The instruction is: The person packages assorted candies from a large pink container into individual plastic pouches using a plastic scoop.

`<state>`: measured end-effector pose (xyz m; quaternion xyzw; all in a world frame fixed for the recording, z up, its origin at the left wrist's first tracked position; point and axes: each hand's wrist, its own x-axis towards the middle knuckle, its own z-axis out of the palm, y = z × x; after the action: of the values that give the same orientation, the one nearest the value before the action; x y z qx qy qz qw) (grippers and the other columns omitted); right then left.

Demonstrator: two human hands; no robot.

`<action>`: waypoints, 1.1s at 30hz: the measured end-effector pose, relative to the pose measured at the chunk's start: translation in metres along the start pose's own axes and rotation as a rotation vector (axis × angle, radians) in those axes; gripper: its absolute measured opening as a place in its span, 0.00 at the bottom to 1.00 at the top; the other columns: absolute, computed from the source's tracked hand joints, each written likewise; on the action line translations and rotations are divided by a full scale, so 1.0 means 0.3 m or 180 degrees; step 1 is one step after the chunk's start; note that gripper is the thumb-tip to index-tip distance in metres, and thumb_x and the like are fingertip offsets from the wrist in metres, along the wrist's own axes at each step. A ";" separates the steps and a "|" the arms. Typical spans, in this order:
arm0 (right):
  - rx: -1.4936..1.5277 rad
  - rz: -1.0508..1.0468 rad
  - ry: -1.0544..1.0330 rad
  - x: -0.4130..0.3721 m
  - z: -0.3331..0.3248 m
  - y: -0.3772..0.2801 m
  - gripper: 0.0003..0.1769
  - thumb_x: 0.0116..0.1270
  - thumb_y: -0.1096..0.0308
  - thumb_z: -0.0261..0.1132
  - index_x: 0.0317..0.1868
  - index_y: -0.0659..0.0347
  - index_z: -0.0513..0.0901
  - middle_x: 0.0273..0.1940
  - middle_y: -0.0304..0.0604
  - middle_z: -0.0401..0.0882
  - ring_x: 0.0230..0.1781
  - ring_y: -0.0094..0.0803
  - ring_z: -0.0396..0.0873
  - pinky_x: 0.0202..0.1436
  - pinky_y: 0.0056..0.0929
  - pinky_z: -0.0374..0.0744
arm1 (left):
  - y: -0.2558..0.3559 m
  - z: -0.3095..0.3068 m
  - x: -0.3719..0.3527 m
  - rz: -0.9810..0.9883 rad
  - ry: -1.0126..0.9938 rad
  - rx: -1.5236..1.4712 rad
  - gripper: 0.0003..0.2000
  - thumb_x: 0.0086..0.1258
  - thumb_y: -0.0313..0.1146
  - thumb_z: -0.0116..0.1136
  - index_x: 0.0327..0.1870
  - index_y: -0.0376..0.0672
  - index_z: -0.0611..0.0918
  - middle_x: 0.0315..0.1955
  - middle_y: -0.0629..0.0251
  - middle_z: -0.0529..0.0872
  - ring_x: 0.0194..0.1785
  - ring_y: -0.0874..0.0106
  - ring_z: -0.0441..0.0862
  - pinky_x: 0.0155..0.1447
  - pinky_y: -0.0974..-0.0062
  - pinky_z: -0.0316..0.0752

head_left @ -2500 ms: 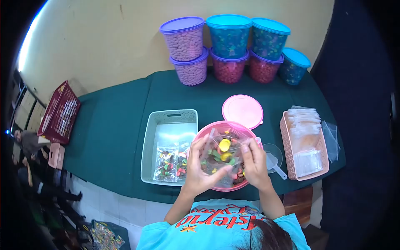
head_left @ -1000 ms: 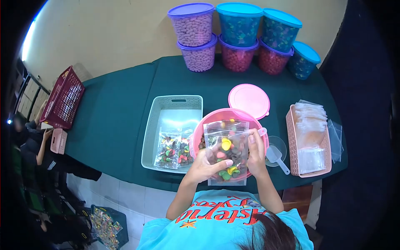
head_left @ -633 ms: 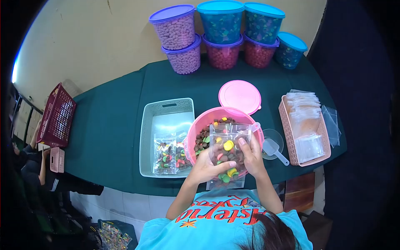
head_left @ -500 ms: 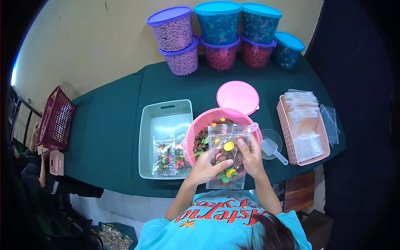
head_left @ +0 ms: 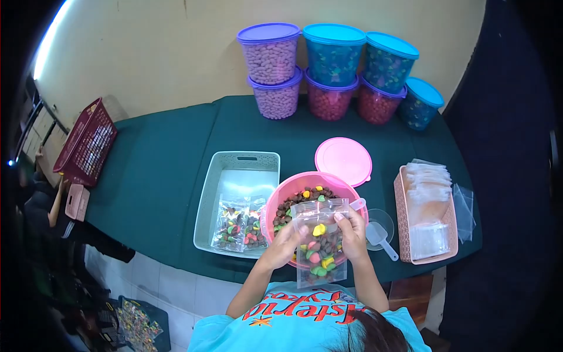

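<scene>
A clear plastic pouch [head_left: 320, 243] of brown, yellow, green and red candies is held up between my two hands, above the front of a pink tub [head_left: 275, 196]. My left hand [head_left: 282, 244] grips the pouch's left edge. On the other edge, near the top, my right hand [head_left: 352, 233] pinches it with thumb and fingers. Loose candies [head_left: 305, 196] of the same colours lie in the tub, partly hidden by the pouch. To the left, a pale green basket [head_left: 205, 193] holds filled pouches [head_left: 230, 226] at its near end.
A scoop [head_left: 378, 236] rests in a clear bowl right of the tub. A pink basket [head_left: 402, 217] of bags stands farther right. Behind the tub lies a pink lid [head_left: 343, 161]; stacked lidded tubs [head_left: 331, 58] line the wall. Another person's arm [head_left: 57, 205] shows by a maroon basket [head_left: 88, 144].
My left hand has shifted from the pouch's front to its left edge, and my right hand holds nearer the top. The candies inside have settled lower. The camera view has shifted.
</scene>
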<state>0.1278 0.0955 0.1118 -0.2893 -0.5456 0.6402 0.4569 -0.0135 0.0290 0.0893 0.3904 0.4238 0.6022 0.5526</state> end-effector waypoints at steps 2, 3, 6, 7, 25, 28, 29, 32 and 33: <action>-0.0068 -0.0054 0.0070 0.006 -0.002 0.021 0.09 0.62 0.69 0.51 0.35 0.64 0.76 0.28 0.33 0.75 0.28 0.16 0.69 0.34 0.17 0.68 | 0.009 0.012 0.004 0.0104 0.0318 -0.0134 0.17 0.69 0.36 0.46 0.54 0.37 0.69 0.38 0.67 0.79 0.41 0.81 0.75 0.45 0.81 0.71; -0.0095 -0.0009 -0.0055 0.006 -0.013 0.027 0.09 0.62 0.69 0.51 0.35 0.64 0.76 0.28 0.33 0.74 0.28 0.16 0.69 0.34 0.17 0.68 | 0.013 0.010 0.005 0.0165 0.0402 0.0064 0.15 0.69 0.35 0.45 0.52 0.36 0.71 0.38 0.67 0.79 0.39 0.82 0.75 0.43 0.81 0.71; -0.0015 0.0087 -0.0203 0.001 -0.029 0.039 0.10 0.63 0.70 0.50 0.38 0.66 0.76 0.30 0.36 0.75 0.31 0.18 0.71 0.36 0.19 0.70 | 0.023 0.025 0.003 0.0266 0.0690 0.0546 0.09 0.69 0.35 0.46 0.37 0.38 0.75 0.31 0.69 0.79 0.32 0.84 0.74 0.37 0.86 0.70; 0.0088 0.0122 -0.0209 -0.002 -0.032 0.043 0.11 0.64 0.71 0.49 0.41 0.67 0.76 0.33 0.38 0.76 0.33 0.20 0.73 0.38 0.21 0.72 | 0.020 0.025 0.001 0.0190 0.0706 0.0715 0.09 0.69 0.34 0.45 0.36 0.38 0.75 0.29 0.70 0.78 0.31 0.84 0.73 0.36 0.86 0.69; -0.0535 0.0100 -0.0310 -0.014 -0.038 0.044 0.08 0.62 0.69 0.55 0.33 0.67 0.76 0.24 0.36 0.74 0.25 0.17 0.71 0.28 0.18 0.69 | -0.008 0.025 -0.014 0.0797 0.0938 0.0725 0.04 0.64 0.26 0.50 0.30 0.36 0.74 0.24 0.71 0.76 0.27 0.86 0.72 0.31 0.86 0.68; -0.0576 0.0182 -0.0283 -0.019 -0.037 0.037 0.06 0.60 0.71 0.57 0.31 0.66 0.76 0.24 0.35 0.74 0.24 0.17 0.71 0.27 0.18 0.69 | -0.027 0.008 -0.013 0.0760 0.0808 0.0622 0.04 0.64 0.25 0.51 0.29 0.35 0.74 0.24 0.71 0.76 0.27 0.86 0.71 0.30 0.86 0.68; -0.0578 0.0178 -0.0252 -0.019 -0.039 0.040 0.06 0.60 0.71 0.57 0.31 0.66 0.76 0.24 0.35 0.74 0.24 0.17 0.71 0.27 0.18 0.69 | -0.034 0.002 -0.011 0.0792 0.0739 0.0550 0.04 0.64 0.25 0.51 0.29 0.35 0.74 0.24 0.70 0.76 0.26 0.85 0.72 0.30 0.85 0.69; -0.0583 -0.0091 -0.0228 -0.024 -0.042 0.050 0.05 0.60 0.72 0.57 0.30 0.66 0.76 0.24 0.35 0.75 0.23 0.17 0.71 0.26 0.18 0.70 | -0.005 0.019 -0.005 0.0819 0.0517 0.0147 0.03 0.63 0.24 0.52 0.30 0.34 0.75 0.25 0.68 0.78 0.27 0.83 0.74 0.30 0.85 0.70; -0.0484 -0.0024 -0.0232 -0.026 -0.039 0.049 0.05 0.59 0.72 0.58 0.30 0.66 0.76 0.24 0.36 0.75 0.24 0.17 0.71 0.26 0.18 0.71 | -0.003 0.020 -0.004 0.0806 0.0492 0.0144 0.03 0.63 0.24 0.52 0.30 0.34 0.75 0.25 0.68 0.78 0.27 0.83 0.74 0.30 0.85 0.70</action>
<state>0.1372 0.0937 0.0938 -0.2977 -0.6100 0.6053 0.4158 -0.0075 0.0284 0.0906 0.4056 0.4259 0.6856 0.4290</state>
